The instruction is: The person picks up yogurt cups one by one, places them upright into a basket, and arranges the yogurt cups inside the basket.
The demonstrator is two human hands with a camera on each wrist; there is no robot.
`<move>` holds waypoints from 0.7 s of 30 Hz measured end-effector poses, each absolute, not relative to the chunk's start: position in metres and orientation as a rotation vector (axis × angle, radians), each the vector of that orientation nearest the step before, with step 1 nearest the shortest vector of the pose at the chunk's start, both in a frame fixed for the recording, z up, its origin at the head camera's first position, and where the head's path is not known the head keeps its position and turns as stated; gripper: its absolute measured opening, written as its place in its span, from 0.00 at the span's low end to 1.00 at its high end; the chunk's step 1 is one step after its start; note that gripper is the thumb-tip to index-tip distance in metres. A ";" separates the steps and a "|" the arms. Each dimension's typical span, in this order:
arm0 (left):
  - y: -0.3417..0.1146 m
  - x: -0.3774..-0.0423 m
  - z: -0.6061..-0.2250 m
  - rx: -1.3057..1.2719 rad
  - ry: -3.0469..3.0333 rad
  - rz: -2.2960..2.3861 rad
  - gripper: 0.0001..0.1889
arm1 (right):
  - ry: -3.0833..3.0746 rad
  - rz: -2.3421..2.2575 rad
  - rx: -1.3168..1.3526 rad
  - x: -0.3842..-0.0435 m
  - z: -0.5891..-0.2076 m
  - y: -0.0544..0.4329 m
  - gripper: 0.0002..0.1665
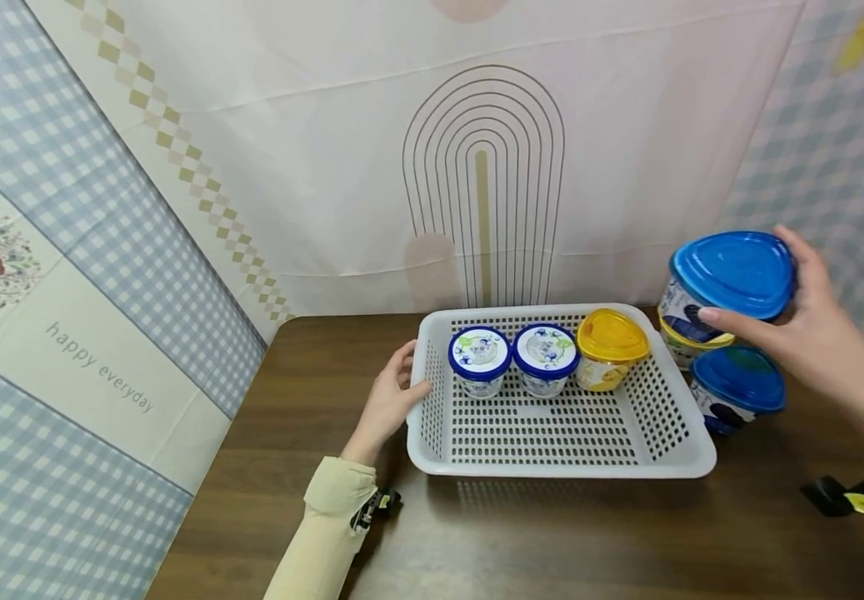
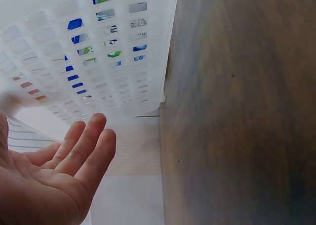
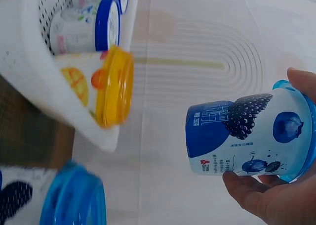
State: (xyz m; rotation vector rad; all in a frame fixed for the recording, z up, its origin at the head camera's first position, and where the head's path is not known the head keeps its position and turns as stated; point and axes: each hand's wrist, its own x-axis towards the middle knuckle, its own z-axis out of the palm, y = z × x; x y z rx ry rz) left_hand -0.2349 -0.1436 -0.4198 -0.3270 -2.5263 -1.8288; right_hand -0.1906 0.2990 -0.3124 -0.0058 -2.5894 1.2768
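Note:
My right hand (image 1: 814, 325) holds a blue-lidded yogurt cup (image 1: 731, 275) in the air to the right of the basket, thumb on one side and fingers on the other. The right wrist view shows blackberry and blueberry pictures on this cup (image 3: 247, 131). At the left end of the white plastic basket (image 1: 559, 472), my left hand (image 1: 382, 404) has its thumb at the rim. Its fingers extend loosely along the outside, as the left wrist view shows of that hand (image 2: 64, 170). Inside stand two white-lidded cups (image 1: 480, 352) (image 1: 546, 348) and a yellow-lidded cup (image 1: 611, 337).
Another blue-lidded cup (image 1: 737, 383) stands just right of the basket. Behind it, a yellow-rimmed cup (image 1: 682, 348) is partly hidden by the held one. All are on a brown wooden table (image 1: 312, 383), with a patterned cloth (image 1: 327, 167) hanging behind.

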 end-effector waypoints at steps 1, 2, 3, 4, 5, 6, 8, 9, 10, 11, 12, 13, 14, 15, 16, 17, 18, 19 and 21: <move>-0.143 -0.235 -0.420 -0.324 -2.523 -1.827 0.38 | -2.598 1.297 0.018 -0.193 -0.312 0.295 0.63; -0.143 -0.235 -0.420 -0.321 -2.523 -1.825 0.38 | -2.608 1.313 0.045 -0.195 -0.312 0.292 0.63; -0.143 -0.234 -0.419 -0.319 -2.522 -1.821 0.38 | -2.615 1.331 0.072 -0.197 -0.312 0.289 0.63; -0.143 -0.234 -0.419 -0.314 -2.523 -1.819 0.38 | -2.623 1.351 0.100 -0.199 -0.313 0.286 0.63; -0.143 -0.234 -0.419 -0.313 -2.523 -1.818 0.38 | -2.631 1.367 0.127 -0.200 -0.313 0.283 0.63; -0.142 -0.234 -0.418 -0.311 -2.523 -1.817 0.38 | -2.643 1.372 0.151 -0.202 -0.312 0.281 0.63; -0.143 -0.234 -0.418 -0.308 -2.522 -1.818 0.38 | -2.660 1.384 0.192 -0.204 -0.312 0.275 0.62; -0.143 -0.233 -0.418 -0.309 -2.522 -1.817 0.38 | -2.663 1.395 0.210 -0.206 -0.311 0.272 0.62; -0.144 -0.237 -0.423 -0.308 -2.515 -1.820 0.38 | -2.665 1.405 0.224 -0.206 -0.310 0.270 0.62; -0.145 -0.240 -0.429 -0.311 -2.508 -1.819 0.38 | -2.669 1.411 0.235 -0.207 -0.310 0.268 0.61; -0.146 -0.244 -0.434 -0.311 -2.502 -1.819 0.38 | -2.674 1.413 0.243 -0.208 -0.310 0.265 0.61; -0.147 -0.247 -0.440 -0.309 -2.497 -1.822 0.39 | -2.673 1.423 0.255 -0.209 -0.309 0.263 0.61; -0.148 -0.251 -0.446 -0.307 -2.491 -1.825 0.39 | -2.673 1.432 0.264 -0.209 -0.308 0.261 0.61; -0.149 -0.254 -0.451 -0.302 -2.487 -1.826 0.39 | -2.675 1.438 0.275 -0.210 -0.308 0.259 0.61; -0.149 -0.257 -0.457 -0.298 -2.482 -1.831 0.39 | -2.678 1.439 0.286 -0.211 -0.307 0.257 0.61; -0.150 -0.257 -0.457 -0.296 -2.484 -1.831 0.39 | -2.682 1.441 0.300 -0.212 -0.307 0.255 0.61; -0.150 -0.258 -0.457 -0.293 -2.486 -1.834 0.40 | -2.690 1.439 0.305 -0.212 -0.305 0.252 0.61; -0.150 -0.258 -0.457 -0.291 -2.488 -1.838 0.40 | -2.694 1.443 0.320 -0.213 -0.304 0.250 0.61; -0.150 -0.258 -0.457 -0.290 -2.491 -1.839 0.40 | -2.709 1.451 0.343 -0.215 -0.302 0.244 0.62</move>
